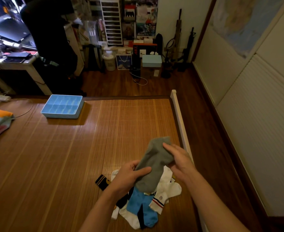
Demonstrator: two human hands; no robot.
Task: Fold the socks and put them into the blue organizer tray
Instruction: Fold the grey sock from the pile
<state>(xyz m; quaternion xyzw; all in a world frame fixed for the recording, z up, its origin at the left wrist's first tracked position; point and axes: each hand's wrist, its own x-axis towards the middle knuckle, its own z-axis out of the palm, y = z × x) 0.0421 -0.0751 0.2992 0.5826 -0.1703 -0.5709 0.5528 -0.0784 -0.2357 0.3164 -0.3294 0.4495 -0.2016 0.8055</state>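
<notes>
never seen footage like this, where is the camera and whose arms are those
No machine here: one camera sits on a person's head, looking down, so the bare arms are theirs. The left hand and right hand both hold a grey sock above a bamboo mat. Below lies a loose pile of socks, among them a blue sock and a white sock. Farther off on the mat sits the blue organizer tray, its compartments looking empty.
</notes>
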